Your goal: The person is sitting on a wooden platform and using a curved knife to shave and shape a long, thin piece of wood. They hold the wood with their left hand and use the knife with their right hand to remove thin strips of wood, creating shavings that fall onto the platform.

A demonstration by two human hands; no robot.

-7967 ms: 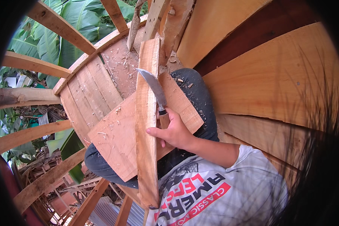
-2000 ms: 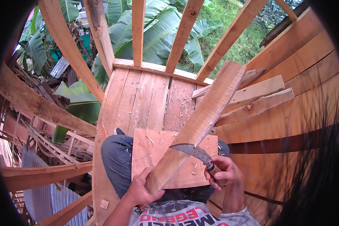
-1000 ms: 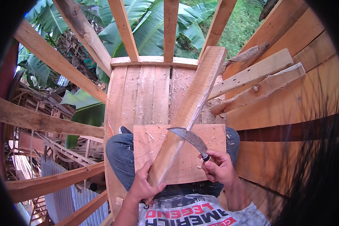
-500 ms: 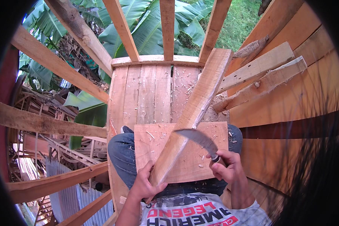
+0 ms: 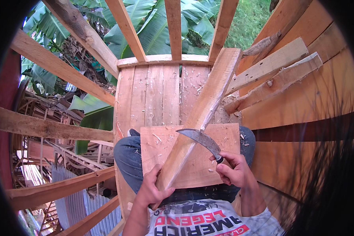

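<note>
A long wooden plank (image 5: pixel 212 88) slants across the square board (image 5: pixel 157 147) on my lap, its far end toward the upper right. My left hand (image 5: pixel 153 188) is closed round the plank's near end. In my right hand (image 5: pixel 235 169) is a curved knife (image 5: pixel 200 138), gripped by its dark handle, which the fingers mostly hide. The knife's sickle-like blade lies across the plank, about where it passes over the board's far part, with the tip past the plank's left edge. A pale, freshly cut strip runs down the plank's right edge.
Wood shavings dot the board and the plank floor (image 5: pixel 155 96). Two rough timber pieces (image 5: pixel 277 82) lean at the right beside a wooden wall (image 5: pixel 291 106). Wooden railing bars (image 5: pixel 59 129) stand at the left and front, with banana leaves (image 5: pixel 149 31) beyond.
The knife and my right hand have shifted slightly up and left along the plank. My left hand keeps its grip, and the plank stays nearly in place.
</note>
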